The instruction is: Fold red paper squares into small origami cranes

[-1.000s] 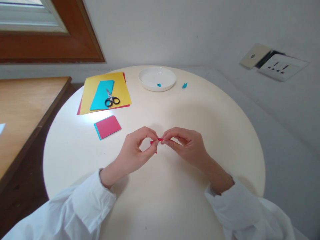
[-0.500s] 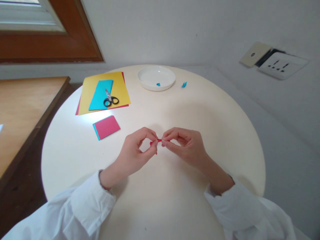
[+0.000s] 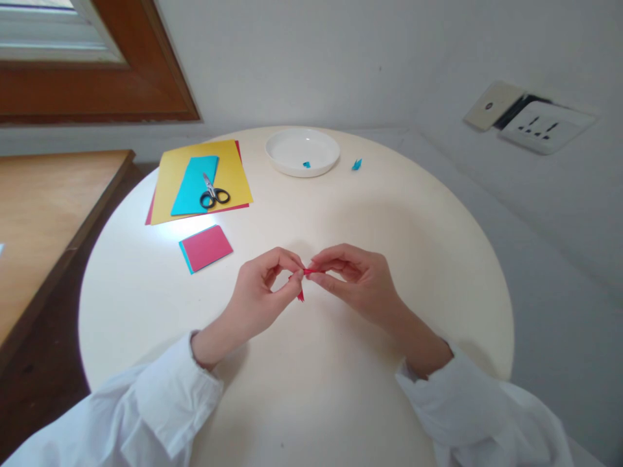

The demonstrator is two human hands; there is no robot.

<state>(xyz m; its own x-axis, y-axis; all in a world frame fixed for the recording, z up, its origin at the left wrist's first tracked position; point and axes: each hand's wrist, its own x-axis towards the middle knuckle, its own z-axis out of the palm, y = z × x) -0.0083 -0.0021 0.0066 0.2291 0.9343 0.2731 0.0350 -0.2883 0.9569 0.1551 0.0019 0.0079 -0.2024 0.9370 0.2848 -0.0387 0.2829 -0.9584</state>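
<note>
My left hand [image 3: 260,295] and my right hand [image 3: 355,279] meet over the middle of the round cream table [image 3: 438,259]. Both pinch a tiny folded red paper piece [image 3: 302,285] between thumb and fingertips. Most of the red piece is hidden by the fingers. Both wrists wear white sleeves.
A small red-on-blue card [image 3: 207,248] lies left of my hands. Farther back are a yellow sheet [image 3: 233,175] over a red one, with a blue strip [image 3: 187,191] and black-handled scissors [image 3: 213,192] on it. A white dish [image 3: 302,151] holds a blue scrap; another blue scrap [image 3: 357,165] lies beside it. Wooden desk [image 3: 43,214] at left.
My hands have shifted slightly left and closer together. The red piece now shows a point hanging below my left fingers.
</note>
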